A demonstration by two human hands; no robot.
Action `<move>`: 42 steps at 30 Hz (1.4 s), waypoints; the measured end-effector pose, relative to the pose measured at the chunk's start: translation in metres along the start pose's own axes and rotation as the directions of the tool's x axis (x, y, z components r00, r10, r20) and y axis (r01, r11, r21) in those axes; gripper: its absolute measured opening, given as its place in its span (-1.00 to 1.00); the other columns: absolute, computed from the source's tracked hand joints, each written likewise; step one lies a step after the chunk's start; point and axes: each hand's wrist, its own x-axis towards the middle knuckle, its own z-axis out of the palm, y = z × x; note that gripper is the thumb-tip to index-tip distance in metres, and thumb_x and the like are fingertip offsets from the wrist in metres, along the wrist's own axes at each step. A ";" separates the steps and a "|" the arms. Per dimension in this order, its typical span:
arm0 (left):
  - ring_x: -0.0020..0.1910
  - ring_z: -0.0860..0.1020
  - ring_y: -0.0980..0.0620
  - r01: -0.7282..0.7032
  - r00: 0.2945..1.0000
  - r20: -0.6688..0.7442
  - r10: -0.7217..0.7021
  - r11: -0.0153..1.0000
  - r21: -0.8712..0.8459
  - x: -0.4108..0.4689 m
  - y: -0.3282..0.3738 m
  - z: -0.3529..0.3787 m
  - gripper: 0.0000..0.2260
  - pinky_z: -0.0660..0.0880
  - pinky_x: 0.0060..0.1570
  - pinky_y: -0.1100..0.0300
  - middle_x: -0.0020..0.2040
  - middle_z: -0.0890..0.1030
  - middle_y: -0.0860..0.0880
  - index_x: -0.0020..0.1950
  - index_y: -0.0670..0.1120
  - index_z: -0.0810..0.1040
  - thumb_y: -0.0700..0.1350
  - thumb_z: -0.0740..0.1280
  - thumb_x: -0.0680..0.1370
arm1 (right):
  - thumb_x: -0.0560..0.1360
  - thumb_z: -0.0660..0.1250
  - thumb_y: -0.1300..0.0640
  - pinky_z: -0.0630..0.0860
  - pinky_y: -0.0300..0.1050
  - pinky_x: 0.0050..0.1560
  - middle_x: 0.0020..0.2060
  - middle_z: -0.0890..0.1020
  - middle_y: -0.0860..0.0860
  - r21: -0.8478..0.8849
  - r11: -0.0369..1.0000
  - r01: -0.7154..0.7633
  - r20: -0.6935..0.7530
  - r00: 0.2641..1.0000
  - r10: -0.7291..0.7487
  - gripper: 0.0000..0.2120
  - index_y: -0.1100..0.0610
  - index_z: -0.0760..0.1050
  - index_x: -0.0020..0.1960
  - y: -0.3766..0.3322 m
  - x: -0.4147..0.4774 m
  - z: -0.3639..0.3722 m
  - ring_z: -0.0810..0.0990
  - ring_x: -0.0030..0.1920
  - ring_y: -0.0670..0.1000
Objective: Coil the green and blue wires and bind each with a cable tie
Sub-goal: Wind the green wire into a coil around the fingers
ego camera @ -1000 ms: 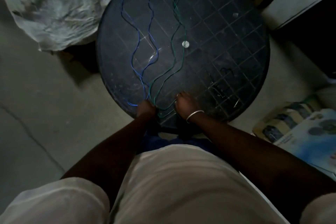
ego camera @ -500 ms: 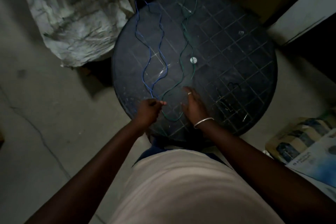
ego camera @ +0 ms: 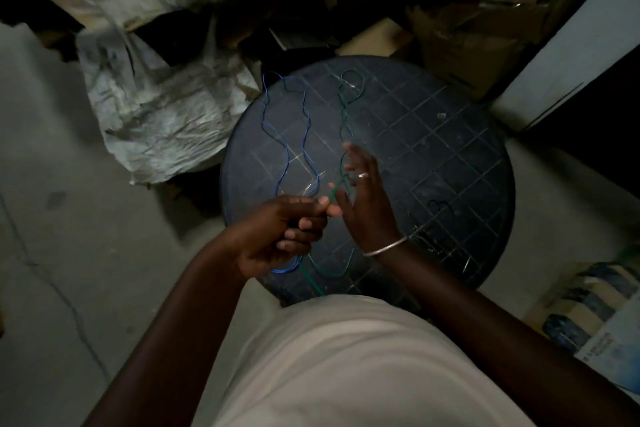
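A thin green wire and a thin blue wire lie in wavy lines on a dark round table. My left hand is lifted above the near side of the table, pinching the green wire between thumb and fingers. A loop of green wire hangs below the hands. My right hand, with a ring and a bangle, is spread open beside the left, and the green wire runs across its fingers. A bend of the blue wire shows under my left hand. Thin clear cable ties lie by the blue wire.
Crumpled white sacks and cardboard boxes crowd the far side of the table. A white wall edge stands at the right. A striped bag sits on the floor at the lower right. Bare concrete floor lies to the left.
Both hands have risen from the table's near edge, lifting the green wire's end. The right hand has spread its fingers and moved further over the table. The camera has tilted up.
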 end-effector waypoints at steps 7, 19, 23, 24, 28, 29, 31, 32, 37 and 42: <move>-0.54 0.32 0.22 -0.268 0.963 -0.038 0.268 0.963 0.006 0.002 0.023 0.019 -0.75 0.31 -0.61 0.40 -0.37 0.38 0.06 0.12 -0.17 0.63 -0.08 0.23 0.62 | 0.65 0.15 0.14 0.53 0.01 0.16 0.14 0.64 0.09 -0.159 0.974 0.162 0.273 0.955 -0.114 -0.71 0.11 0.53 0.30 -0.004 -0.004 -0.011 0.59 0.16 0.10; -0.35 0.65 -0.01 -0.621 0.542 -0.250 0.803 0.583 0.524 0.023 0.061 -0.018 -0.79 0.61 -0.04 0.06 -0.42 0.56 -0.05 0.27 -0.10 0.57 -0.18 0.24 0.68 | 0.65 0.22 0.12 0.51 0.02 0.12 -0.08 0.74 -0.07 0.069 0.986 0.153 0.505 0.847 -0.167 -0.77 0.07 0.59 0.23 -0.066 -0.029 -0.036 0.67 0.01 -0.04; -0.17 0.72 -0.06 -0.536 0.670 -0.088 0.737 0.562 0.630 0.019 0.046 -0.027 -0.76 0.56 0.04 0.18 -0.33 0.67 -0.17 0.28 -0.18 0.56 -0.22 0.15 0.70 | 0.64 0.27 0.18 0.55 0.14 -0.01 -0.27 0.72 0.06 0.328 0.938 -0.116 0.473 0.879 -0.057 -0.84 0.14 0.63 0.01 -0.095 -0.018 -0.056 0.67 -0.22 0.12; -0.08 0.73 -0.04 -0.513 0.707 -0.065 0.704 0.574 0.638 0.018 0.042 -0.028 -0.75 0.55 0.08 0.17 -0.24 0.72 -0.16 0.28 -0.23 0.54 -0.24 0.14 0.70 | 0.63 0.27 0.20 0.56 0.12 -0.05 -0.31 0.69 0.13 0.414 0.885 -0.213 0.463 0.886 -0.003 -0.84 0.15 0.62 -0.03 -0.102 -0.014 -0.061 0.64 -0.29 0.13; -0.20 0.71 -0.09 -0.445 0.817 -0.040 0.575 0.673 0.591 0.009 0.025 -0.033 -0.73 0.57 -0.02 0.17 -0.09 0.69 -0.36 0.30 -0.11 0.60 -0.20 0.20 0.67 | 0.62 0.19 0.25 0.54 -0.16 -0.21 -0.37 0.53 0.37 0.630 0.685 -0.367 0.460 0.887 0.053 -0.78 0.30 0.59 0.03 -0.119 0.005 -0.079 0.53 -0.40 -0.01; -0.29 0.69 -0.13 -0.448 0.836 -0.013 0.548 0.696 0.561 0.007 0.021 -0.034 -0.73 0.58 0.00 0.09 -0.13 0.63 -0.46 0.28 -0.13 0.62 -0.17 0.22 0.65 | 0.62 0.18 0.23 0.53 -0.16 -0.28 -0.43 0.50 0.28 0.651 0.647 -0.396 0.475 0.878 0.059 -0.77 0.31 0.59 0.04 -0.120 0.011 -0.082 0.51 -0.41 -0.01; -0.45 0.61 -0.16 -0.463 0.862 0.043 0.506 0.749 0.474 0.000 0.013 -0.033 -0.69 0.54 0.19 -0.13 -0.37 0.54 -0.42 0.27 -0.24 0.61 -0.13 0.25 0.63 | 0.61 0.20 0.16 0.41 -0.19 -0.46 -0.53 0.42 0.02 0.680 0.592 -0.433 0.468 0.877 0.105 -0.77 0.21 0.61 -0.02 -0.120 0.023 -0.084 0.47 -0.46 -0.02; -0.50 0.56 -0.14 -0.462 0.873 0.065 0.484 0.775 0.431 -0.004 0.010 -0.031 -0.66 0.48 0.27 -0.21 -0.47 0.49 -0.31 0.31 -0.31 0.56 -0.14 0.21 0.64 | 0.62 0.22 0.12 0.33 -0.23 -0.52 -0.56 0.38 -0.04 0.687 0.579 -0.439 0.441 0.885 0.146 -0.77 0.16 0.61 -0.08 -0.117 0.029 -0.082 0.44 -0.51 -0.05; -0.65 0.40 0.04 -0.373 0.924 0.168 0.344 0.908 0.192 -0.019 -0.002 -0.012 -0.59 0.67 -0.19 -0.05 -0.50 0.43 -0.10 0.37 -0.39 0.46 -0.15 0.05 0.68 | 0.63 0.28 0.05 0.12 -0.30 -0.57 -0.57 0.29 -0.09 0.714 0.462 -0.526 0.420 0.850 0.318 -0.73 0.13 0.59 -0.19 -0.085 0.057 -0.051 0.27 -0.59 -0.14; -0.09 0.73 -0.08 -0.346 0.918 0.214 0.334 0.938 0.019 -0.016 -0.008 0.005 -0.58 0.62 -0.49 0.18 0.28 0.64 -0.13 0.44 -0.14 0.50 -0.09 0.03 0.67 | 0.50 0.40 0.04 0.23 -0.20 -0.40 -0.44 0.41 0.05 0.543 0.545 -0.639 0.487 0.768 0.416 -0.82 0.15 0.62 -0.16 -0.058 0.028 -0.012 0.34 -0.48 -0.04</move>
